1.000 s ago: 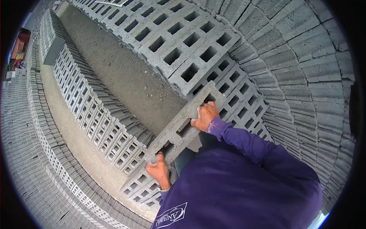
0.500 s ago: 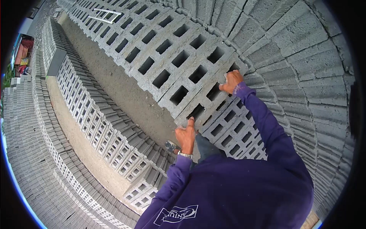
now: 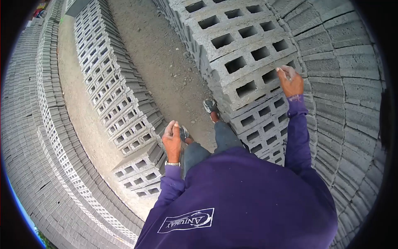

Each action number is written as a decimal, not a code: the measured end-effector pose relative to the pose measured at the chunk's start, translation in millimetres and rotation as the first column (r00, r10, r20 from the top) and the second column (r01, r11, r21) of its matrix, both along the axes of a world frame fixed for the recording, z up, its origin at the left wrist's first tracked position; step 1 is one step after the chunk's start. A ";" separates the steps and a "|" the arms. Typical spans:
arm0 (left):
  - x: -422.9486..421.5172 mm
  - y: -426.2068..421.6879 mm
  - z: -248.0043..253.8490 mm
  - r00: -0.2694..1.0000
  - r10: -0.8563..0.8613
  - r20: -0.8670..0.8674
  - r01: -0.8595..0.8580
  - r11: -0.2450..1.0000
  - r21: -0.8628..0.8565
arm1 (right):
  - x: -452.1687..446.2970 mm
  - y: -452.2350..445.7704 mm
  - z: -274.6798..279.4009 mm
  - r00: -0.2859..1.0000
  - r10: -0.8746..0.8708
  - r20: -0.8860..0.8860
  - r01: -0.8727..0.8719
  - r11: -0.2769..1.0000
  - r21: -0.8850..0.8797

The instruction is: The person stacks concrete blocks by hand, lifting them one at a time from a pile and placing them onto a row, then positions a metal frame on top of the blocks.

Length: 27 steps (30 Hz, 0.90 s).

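Filling your whole right side, a great bank of stacked blocks (image 3: 352,83) curves away, and up against it runs the nearer stack (image 3: 248,59), holes facing you. Across the dirt path (image 3: 161,54) lies a lower stack (image 3: 110,81). There's your purple shirt (image 3: 244,195), and ahead of it, on top of the nearer stack, sits the end block (image 3: 258,83)! Your right hand (image 3: 292,83) is at its far end, fingers loosely bent, no clear grasp showing; whether the fingertips touch it, I can't tell. Your left hand (image 3: 172,142) is free, holding nothing, fingers lightly curled over the path, watch (image 3: 172,164) at the wrist. To do this bit well, check that the end block sits snug against its neighbour, fingertips clear of the seam, both feet planted. Hard to make out now: the far hole, partly behind your right hand; your left shoe (image 3: 185,133), half covered by your left hand; the outermost rows, cut off at the view's dark edge.
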<state>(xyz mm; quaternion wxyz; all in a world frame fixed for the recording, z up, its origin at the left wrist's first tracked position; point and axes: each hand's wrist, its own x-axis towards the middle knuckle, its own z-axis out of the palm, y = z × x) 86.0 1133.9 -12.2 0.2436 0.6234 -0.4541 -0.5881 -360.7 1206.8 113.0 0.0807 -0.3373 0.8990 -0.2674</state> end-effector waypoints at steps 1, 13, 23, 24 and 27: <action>48.7 0.4 -3.7 0.990 0.101 0.097 -0.098 0.995 -0.037 | 23.1 -0.2 -2.8 0.996 0.011 0.089 -0.004 0.997 -0.071; 523.6 -10.6 -21.6 0.507 0.259 0.822 -0.257 0.956 -0.143 | 454.6 -31.6 -81.5 0.223 0.819 0.529 -0.971 0.237 0.043; 573.2 -25.5 -99.7 0.804 0.140 0.577 -0.270 0.952 0.146 | 611.2 -40.2 -138.4 0.222 0.857 0.465 -0.973 0.226 0.047; 568.9 -29.8 -84.4 0.772 0.118 0.624 -0.296 0.937 0.188 | 621.6 -42.0 -140.5 0.251 0.830 0.499 -0.967 0.244 0.080; 573.3 -20.7 -85.2 0.662 0.092 0.744 -0.213 0.975 0.069 | 637.6 -34.5 -157.8 0.325 0.821 0.469 -0.945 0.270 0.182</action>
